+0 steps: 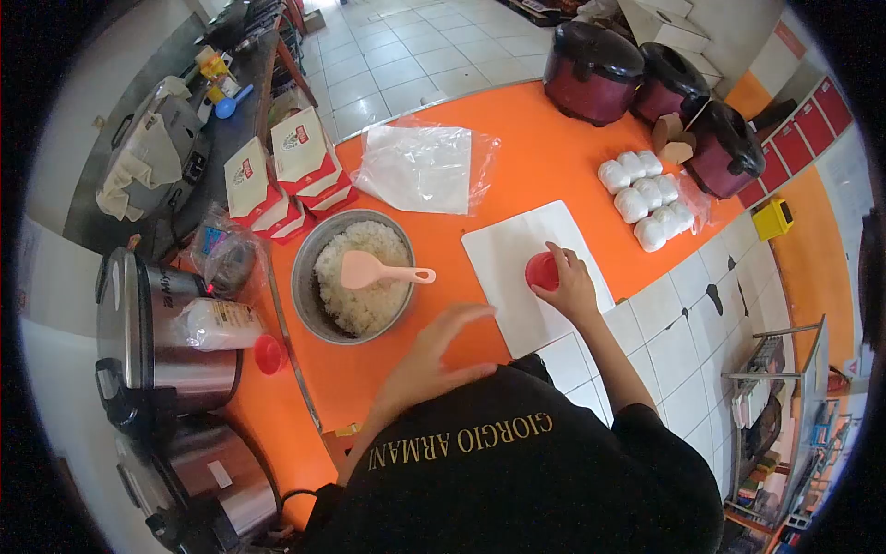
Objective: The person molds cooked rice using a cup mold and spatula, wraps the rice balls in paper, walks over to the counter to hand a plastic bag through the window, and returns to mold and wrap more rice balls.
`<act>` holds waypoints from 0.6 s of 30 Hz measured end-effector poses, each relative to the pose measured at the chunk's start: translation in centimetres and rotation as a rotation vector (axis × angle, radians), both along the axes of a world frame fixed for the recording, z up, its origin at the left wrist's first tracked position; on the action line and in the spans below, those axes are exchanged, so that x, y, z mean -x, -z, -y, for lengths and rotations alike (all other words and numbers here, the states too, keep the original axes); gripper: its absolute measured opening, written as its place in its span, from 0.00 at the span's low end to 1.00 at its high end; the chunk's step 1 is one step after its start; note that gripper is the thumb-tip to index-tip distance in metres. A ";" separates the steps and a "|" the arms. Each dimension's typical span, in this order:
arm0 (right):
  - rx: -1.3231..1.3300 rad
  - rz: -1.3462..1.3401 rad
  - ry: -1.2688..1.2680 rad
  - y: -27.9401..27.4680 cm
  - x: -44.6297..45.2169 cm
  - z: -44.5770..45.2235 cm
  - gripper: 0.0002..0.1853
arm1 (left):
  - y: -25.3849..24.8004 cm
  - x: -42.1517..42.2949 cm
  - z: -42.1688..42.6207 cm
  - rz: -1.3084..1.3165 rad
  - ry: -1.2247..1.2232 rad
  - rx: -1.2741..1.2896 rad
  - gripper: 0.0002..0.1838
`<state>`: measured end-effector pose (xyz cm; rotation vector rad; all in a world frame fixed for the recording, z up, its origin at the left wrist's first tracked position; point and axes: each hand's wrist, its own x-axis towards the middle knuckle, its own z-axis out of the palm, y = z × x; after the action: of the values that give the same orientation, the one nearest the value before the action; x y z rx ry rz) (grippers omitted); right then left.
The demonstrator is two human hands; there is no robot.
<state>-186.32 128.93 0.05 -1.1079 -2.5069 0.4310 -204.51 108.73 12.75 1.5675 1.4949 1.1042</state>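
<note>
My right hand [570, 284] is closed around a small red cup [543, 270], just over a white sheet [503, 247] on the orange table. Whether the cup touches the sheet I cannot tell. My left hand [443, 351], slightly blurred, is held near my chest with its fingers apart and nothing in it. Left of the sheet stands a metal bowl [305, 309] of cooked white rice [355, 309]. A pink rice paddle [365, 270] lies on the rice, its handle pointing right.
Several white wrapped bundles [646, 198] sit on the orange table [517, 129], near maroon rice cookers [595, 74]. Plastic-wrapped white sheets [415, 166] and red-and-white boxes [314, 157] lie beyond the bowl. Steel cookers [175, 323] and another red cup [270, 354] stand left.
</note>
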 end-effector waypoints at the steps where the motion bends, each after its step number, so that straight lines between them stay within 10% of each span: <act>1: 0.004 0.000 0.001 -0.1 -0.1 -0.1 0.41 | 1.6 -0.7 -0.9 -0.013 0.036 0.004 0.25; 13: 0.075 -0.315 0.011 -1.0 -2.0 -4.1 0.45 | 19.2 -5.8 -5.0 -0.311 0.156 -0.197 0.08; 18: 0.268 -0.397 0.459 2.4 -6.9 -8.6 0.44 | 20.6 -6.8 -5.2 -0.518 0.036 -0.276 0.07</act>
<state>-179.42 137.51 -2.35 -1.4808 -1.8215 0.7769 -197.68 113.91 -7.89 2.1878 1.6799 0.9565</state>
